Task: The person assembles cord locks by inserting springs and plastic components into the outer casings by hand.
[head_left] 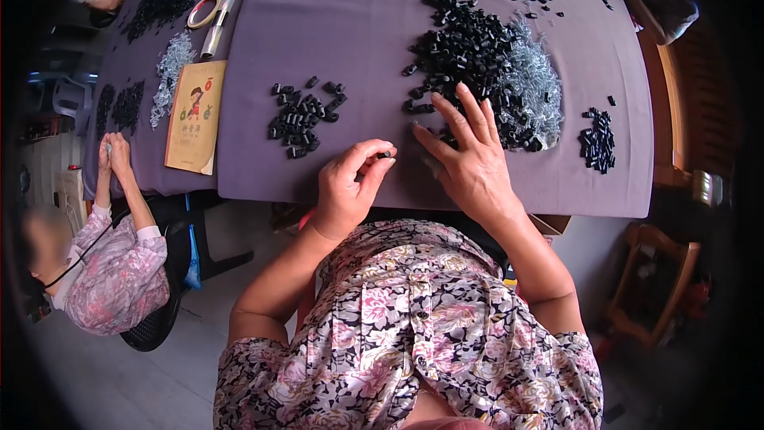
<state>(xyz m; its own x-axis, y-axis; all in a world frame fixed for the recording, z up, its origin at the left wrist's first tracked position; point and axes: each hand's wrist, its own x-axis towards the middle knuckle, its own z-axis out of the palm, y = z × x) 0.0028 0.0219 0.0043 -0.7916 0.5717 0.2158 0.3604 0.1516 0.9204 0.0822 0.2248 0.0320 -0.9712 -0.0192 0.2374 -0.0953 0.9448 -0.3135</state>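
Note:
My left hand (pixel 350 185) is closed in a pinch near the front of the table, with a small black plastic piece (pixel 386 154) between thumb and fingertips. Fingers spread, my right hand (pixel 477 169) lies over the near edge of a large heap of black pieces (pixel 458 44); I cannot see anything held in it. Against the right side of that heap is a pile of small clear plastic pieces (pixel 532 80). Beyond my left hand sits a smaller group of short black cylindrical pieces (pixel 298 115).
Purple-grey cloth (pixel 334 24) covers the table. A narrow cluster of black pieces (pixel 597 141) lies far right. To the left are a yellow booklet (pixel 195 115), a tape roll (pixel 204 12) and a clear-silver tube (pixel 219 24). Another person (pixel 111 271) sits at left, hands together at the table.

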